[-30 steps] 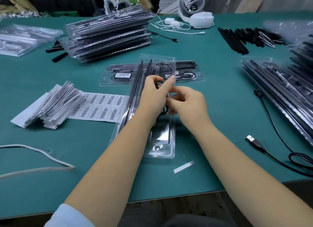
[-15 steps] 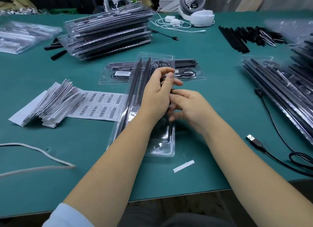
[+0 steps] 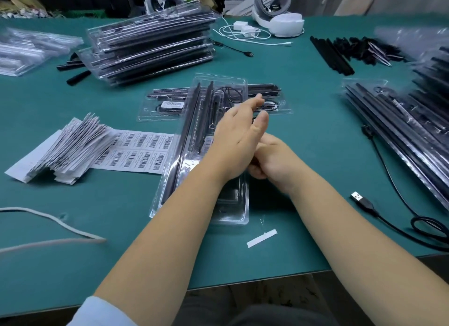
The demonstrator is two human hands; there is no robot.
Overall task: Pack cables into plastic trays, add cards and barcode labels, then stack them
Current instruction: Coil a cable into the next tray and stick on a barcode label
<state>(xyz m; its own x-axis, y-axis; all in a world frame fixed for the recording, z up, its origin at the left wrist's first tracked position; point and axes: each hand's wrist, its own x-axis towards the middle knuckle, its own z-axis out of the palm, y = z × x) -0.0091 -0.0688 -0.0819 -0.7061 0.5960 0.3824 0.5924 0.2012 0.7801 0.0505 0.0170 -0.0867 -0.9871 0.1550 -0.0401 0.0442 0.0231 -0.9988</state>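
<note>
Green worktop (image 3: 73, 228) is sitting in a cluttered packing area, boxes and junk blurring out beyond the far edge.

Biggest items: finished stack of packed trays (image 3: 150, 48) sitting toward the far-left corner, another pile of filled trays (image 3: 401, 126) running along the right edge. Loose black strips (image 3: 332, 55) lying near the far-right corner. Fanned cards (image 3: 70, 145) and a barcode label sheet (image 3: 138, 153) lying left of centre.

The clear plastic tray (image 3: 189, 165) in progress is lying lengthwise at the centre, partly overlapping a labelled tray (image 3: 165, 106) behind it. It's thin transparent blister, carrying 2 or 3 long black strips along its left channels and a coiled black cable (image 3: 230, 92) at the far end.

Handling judgement: light, flexy, slippery; will probably twist if lifted by 1 corner, so it's worth gripping both long edges near the middle. Cable looks springy, may be wanting to pop out of its pocket.

Left hand (image 3: 239, 136) is hovering over the tray, fingers straight and loose, gripping nothing. Right hand (image 3: 274, 160) is tucking under it with fingers curled; can't tell whether it's pinching anything.

Small stuff: loose USB plug (image 3: 359, 199) near the right edge, white paper scrap (image 3: 262, 238) near the front edge.
</note>
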